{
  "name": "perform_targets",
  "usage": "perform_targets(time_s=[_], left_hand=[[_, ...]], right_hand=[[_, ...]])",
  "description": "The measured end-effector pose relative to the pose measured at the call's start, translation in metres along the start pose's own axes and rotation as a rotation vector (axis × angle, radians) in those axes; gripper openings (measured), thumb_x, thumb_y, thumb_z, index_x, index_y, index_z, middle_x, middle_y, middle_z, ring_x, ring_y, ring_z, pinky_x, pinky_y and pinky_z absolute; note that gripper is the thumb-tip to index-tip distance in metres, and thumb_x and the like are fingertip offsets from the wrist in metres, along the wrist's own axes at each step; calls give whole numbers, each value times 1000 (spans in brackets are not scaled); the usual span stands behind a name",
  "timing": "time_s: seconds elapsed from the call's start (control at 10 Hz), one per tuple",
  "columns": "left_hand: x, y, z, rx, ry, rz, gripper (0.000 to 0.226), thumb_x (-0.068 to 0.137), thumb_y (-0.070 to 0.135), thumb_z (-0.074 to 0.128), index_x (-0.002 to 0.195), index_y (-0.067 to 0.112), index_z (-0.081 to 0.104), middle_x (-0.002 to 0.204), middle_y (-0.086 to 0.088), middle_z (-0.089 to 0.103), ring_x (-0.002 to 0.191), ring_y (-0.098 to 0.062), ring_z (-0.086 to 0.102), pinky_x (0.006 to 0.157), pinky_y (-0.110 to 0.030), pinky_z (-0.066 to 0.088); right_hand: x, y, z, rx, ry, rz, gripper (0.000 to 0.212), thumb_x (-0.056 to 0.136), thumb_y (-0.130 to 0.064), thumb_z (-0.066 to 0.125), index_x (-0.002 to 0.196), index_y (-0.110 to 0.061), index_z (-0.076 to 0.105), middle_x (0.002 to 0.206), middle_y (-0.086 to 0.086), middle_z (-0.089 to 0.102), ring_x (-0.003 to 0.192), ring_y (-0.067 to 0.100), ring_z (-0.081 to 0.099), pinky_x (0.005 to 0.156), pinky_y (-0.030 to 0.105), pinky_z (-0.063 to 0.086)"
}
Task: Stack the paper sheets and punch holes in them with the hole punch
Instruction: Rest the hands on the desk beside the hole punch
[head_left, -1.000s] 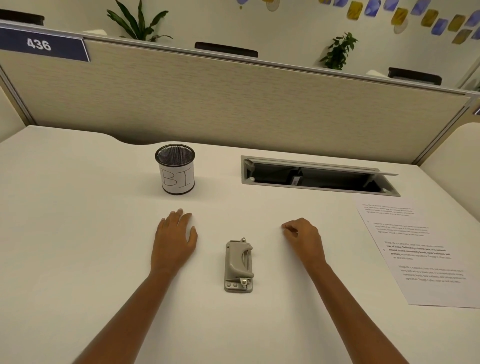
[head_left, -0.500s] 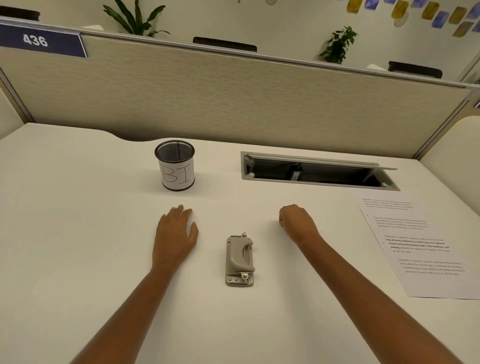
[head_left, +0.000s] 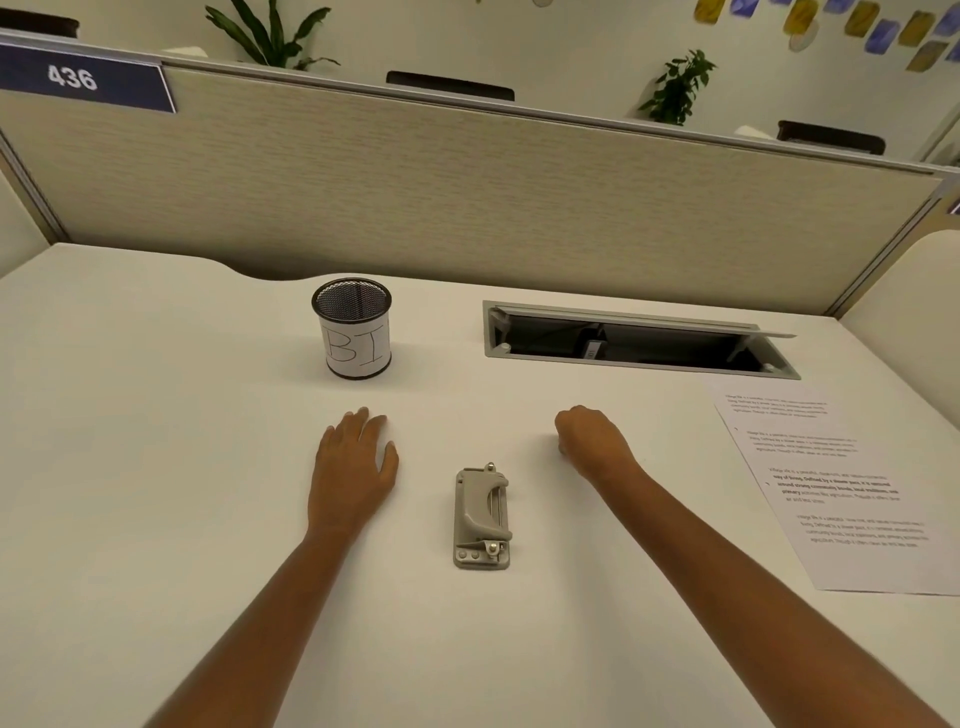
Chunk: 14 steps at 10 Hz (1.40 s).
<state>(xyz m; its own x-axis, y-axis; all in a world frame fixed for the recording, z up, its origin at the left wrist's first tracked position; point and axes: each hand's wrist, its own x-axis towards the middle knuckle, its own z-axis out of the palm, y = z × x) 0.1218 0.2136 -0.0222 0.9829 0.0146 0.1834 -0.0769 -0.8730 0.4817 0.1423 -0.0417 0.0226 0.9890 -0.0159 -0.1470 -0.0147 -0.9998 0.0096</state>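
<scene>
While both hands rest on the white desk (head_left: 156, 467), the grey hole punch (head_left: 482, 517) lies between them, a little nearer to the person, and it touches neither hand. The left hand (head_left: 353, 467) lies flat, palm down, its fingers straight and close together. The right hand (head_left: 592, 441) has its fingers curled under into a loose fist, and nothing shows inside it. The paper sheets (head_left: 841, 488) with printed text lie at the right side of the desk, well apart from the right hand and the punch; how many sheets there are I cannot tell. Beyond the left hand stands a black mesh cup (head_left: 352, 327) with a paper label. Beyond the right hand an open cable hatch (head_left: 639, 338) is set into the desk, and a beige partition (head_left: 467, 197) closes the far edge
</scene>
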Motion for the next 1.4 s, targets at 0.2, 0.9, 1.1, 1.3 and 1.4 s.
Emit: perform_targets(time_s=[0.2, 0.9, 1.1, 1.3, 1.4], left_hand=[[0, 1, -1, 3, -5, -7, 39, 88, 14, 51, 125, 4, 51, 137, -18, 48, 124, -34, 44, 111, -44, 30], [0, 1, -2, -3, -10, -15, 42, 90, 18, 48, 130, 7, 46, 142, -14, 43, 130, -30, 39, 113, -41, 27], [1, 0, -1, 6, -12, -7, 42, 91, 19, 47, 131, 7, 45, 143, -14, 43, 132, -28, 38, 114, -40, 25], [2, -1, 0, -3, -2, -5, 40, 89, 16, 50, 127, 5, 49, 140, -17, 46, 128, -33, 42, 112, -44, 29], [2, -1, 1, 5, 3, 2, 40, 88, 15, 51, 127, 4, 50, 139, -18, 47, 127, -34, 43, 112, -44, 30]], right_hand=[[0, -1, 0, 31, -15, 28, 25, 91, -6, 49, 113, 2, 57, 114, 17, 61, 103, 28, 60, 87, 28, 46], [-30, 9, 23, 1427, 184, 267, 14, 92, -8, 50, 81, -3, 59, 72, 4, 57, 63, 15, 55, 57, 22, 49], [-17, 19, 23, 791, 296, 212, 15, 90, -6, 52, 91, 2, 64, 86, 16, 66, 76, 21, 56, 68, 24, 44], [-1, 20, 1, 453, 43, 118, 21, 91, -8, 53, 104, 1, 67, 112, 17, 67, 101, 31, 62, 90, 30, 47], [4, 15, -9, 365, -63, 130, 21, 89, -6, 55, 103, 2, 67, 112, 18, 67, 102, 32, 62, 91, 31, 48]])
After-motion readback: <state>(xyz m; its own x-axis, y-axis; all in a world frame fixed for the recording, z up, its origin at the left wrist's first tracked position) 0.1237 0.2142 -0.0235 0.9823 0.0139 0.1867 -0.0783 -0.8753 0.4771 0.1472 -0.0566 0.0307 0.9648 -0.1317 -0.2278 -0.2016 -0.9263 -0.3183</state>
